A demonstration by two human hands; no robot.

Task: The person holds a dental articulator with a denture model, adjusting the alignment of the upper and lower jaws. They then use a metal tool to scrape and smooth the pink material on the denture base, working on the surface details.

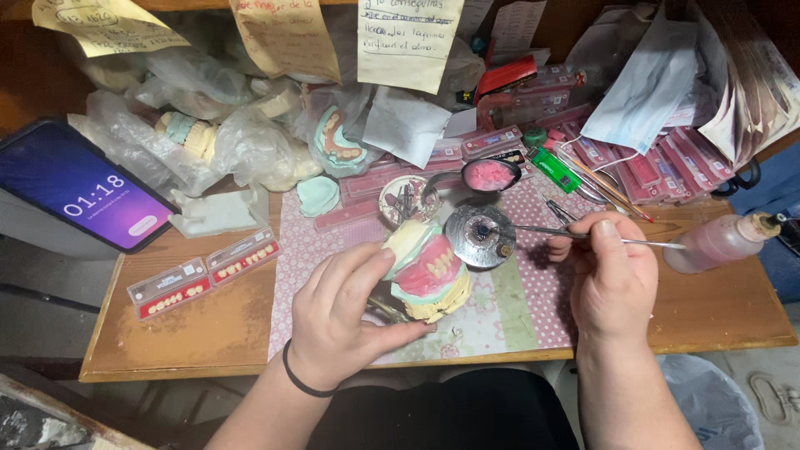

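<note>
My left hand (342, 312) grips a dental model (427, 271) of pale plaster and green base with pink wax gums and a row of teeth, held near the table's front edge. My right hand (608, 271) pinches a thin metal wax instrument (550, 232). Its tip reaches left to a small round metal burner (479, 236) that stands just behind the model. A black band circles my left wrist.
A pink-patterned mat (517, 308) covers the wooden table. A spoon of pink wax (490, 174), a dish of burs (406, 200), a green lighter (554, 169), a squeeze bottle (721, 242), two tooth cards (204, 275), a lit phone (79, 187), bagged casts and paper notes crowd the back.
</note>
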